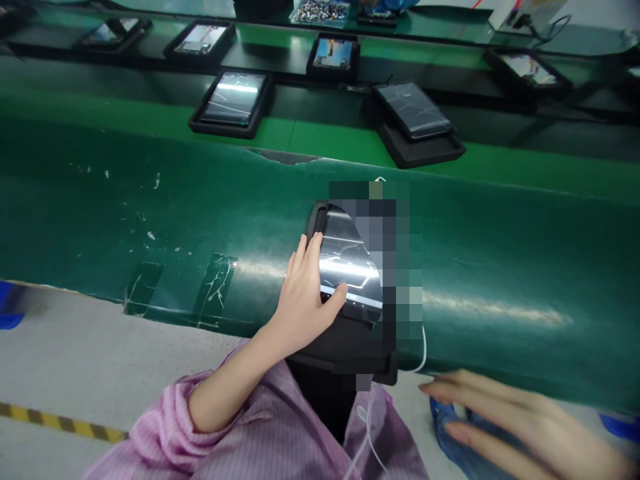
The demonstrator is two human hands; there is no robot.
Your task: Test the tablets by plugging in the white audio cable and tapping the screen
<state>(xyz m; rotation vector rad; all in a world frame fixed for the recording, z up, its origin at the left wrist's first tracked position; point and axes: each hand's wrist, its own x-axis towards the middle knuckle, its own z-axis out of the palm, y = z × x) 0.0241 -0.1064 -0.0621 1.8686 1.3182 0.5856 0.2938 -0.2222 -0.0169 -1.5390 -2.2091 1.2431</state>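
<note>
A tablet [350,267] with a shiny dark screen lies in a black foam tray [350,343] at the front edge of the green bench. My left hand [305,293] rests on its left side, fingers stretched along the edge and the thumb on the lower screen. A pixelated patch hides the right part of the tablet and tray. Lower right, off the bench edge, my right hand [520,420] is a little blurred, with its fingers stretched out and nothing visible in them. A thin white cord [424,350] hangs between that hand and the tray.
Across the green bench [150,220], a belt [305,137] carries a tablet in a tray [233,100] and another lying askew on its tray [415,110]. Several more trays with lit screens stand behind. At the back sits a box of small parts [320,12].
</note>
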